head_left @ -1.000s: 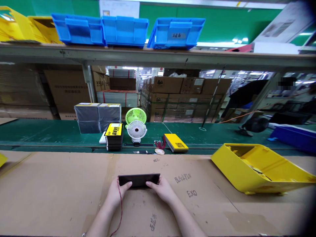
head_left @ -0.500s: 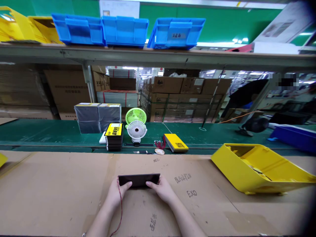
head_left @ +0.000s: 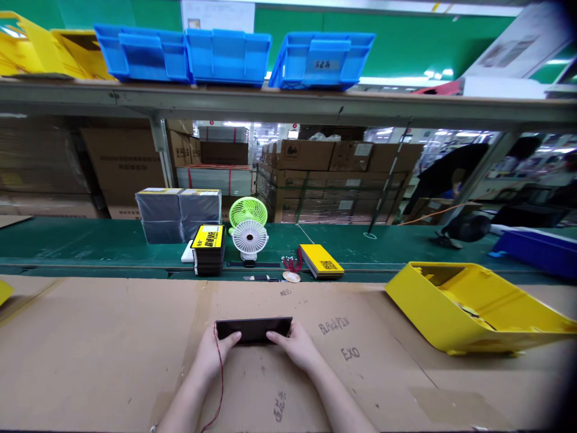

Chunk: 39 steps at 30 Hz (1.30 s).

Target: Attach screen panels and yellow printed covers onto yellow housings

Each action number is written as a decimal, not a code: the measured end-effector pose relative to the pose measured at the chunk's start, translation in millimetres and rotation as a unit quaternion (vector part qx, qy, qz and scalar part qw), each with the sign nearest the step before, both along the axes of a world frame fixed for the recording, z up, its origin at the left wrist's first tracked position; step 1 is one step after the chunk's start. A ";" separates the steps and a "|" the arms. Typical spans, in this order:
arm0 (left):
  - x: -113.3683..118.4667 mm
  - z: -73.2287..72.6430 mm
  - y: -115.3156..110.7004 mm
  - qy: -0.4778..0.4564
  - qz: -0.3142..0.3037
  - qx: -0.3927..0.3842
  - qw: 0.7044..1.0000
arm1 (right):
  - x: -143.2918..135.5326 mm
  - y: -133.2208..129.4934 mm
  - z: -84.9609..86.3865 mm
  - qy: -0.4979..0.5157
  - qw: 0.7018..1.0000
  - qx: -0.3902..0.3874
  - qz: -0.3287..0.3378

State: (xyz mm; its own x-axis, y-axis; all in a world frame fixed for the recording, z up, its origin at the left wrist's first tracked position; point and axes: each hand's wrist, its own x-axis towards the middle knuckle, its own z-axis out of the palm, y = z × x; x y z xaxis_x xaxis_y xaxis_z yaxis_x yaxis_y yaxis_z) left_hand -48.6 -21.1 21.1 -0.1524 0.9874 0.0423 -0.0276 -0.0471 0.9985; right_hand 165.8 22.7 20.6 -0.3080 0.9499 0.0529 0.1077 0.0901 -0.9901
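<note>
A flat black panel (head_left: 255, 331) is held between my two hands over the cardboard-covered bench (head_left: 112, 349). My left hand (head_left: 215, 352) grips its left end, thumb across the near face. At the right end my right hand (head_left: 297, 347) closes on it in the same way. A thin dark red wire (head_left: 222, 379) runs from the panel's left corner down over my left wrist. My other fingers are hidden behind the panel.
Beyond the cardboard stand a black-and-yellow stack (head_left: 209, 251), a white fan (head_left: 250, 239), red wires (head_left: 295, 262) and a yellow stack (head_left: 321, 261). A yellow bin (head_left: 478, 337) sits at right. Blue bins (head_left: 228, 57) line the shelf above. A person (head_left: 444, 168) bends over in the background.
My hands and the black panel have not visibly moved. In the right background, the person's head and arm have shifted slightly.
</note>
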 end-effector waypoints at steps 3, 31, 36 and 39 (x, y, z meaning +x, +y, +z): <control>-0.1 0.7 -0.7 -0.003 -0.005 0.001 1.000 | 0.4 -0.2 1.3 -0.006 1.000 0.005 0.001; -49.8 3.9 -27.7 0.368 0.238 0.120 0.891 | 29.7 -4.8 -4.0 -0.154 0.933 0.185 -0.267; -3.4 35.1 -84.5 0.457 0.020 0.226 0.860 | 6.4 -36.0 12.5 -0.145 0.948 0.199 -0.203; 48.0 32.8 -96.3 0.525 -0.114 0.342 0.771 | -28.6 -55.6 18.6 -0.116 0.976 0.120 -0.142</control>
State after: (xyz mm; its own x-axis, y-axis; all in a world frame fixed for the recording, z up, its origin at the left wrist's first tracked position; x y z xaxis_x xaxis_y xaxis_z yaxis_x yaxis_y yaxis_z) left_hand -0.5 -117.4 53.9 0.4938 0.6756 0.5475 0.6940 -0.6855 0.2201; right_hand 137.2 -32.9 39.3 -0.0642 0.9675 0.2445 0.3808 0.2502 -0.8902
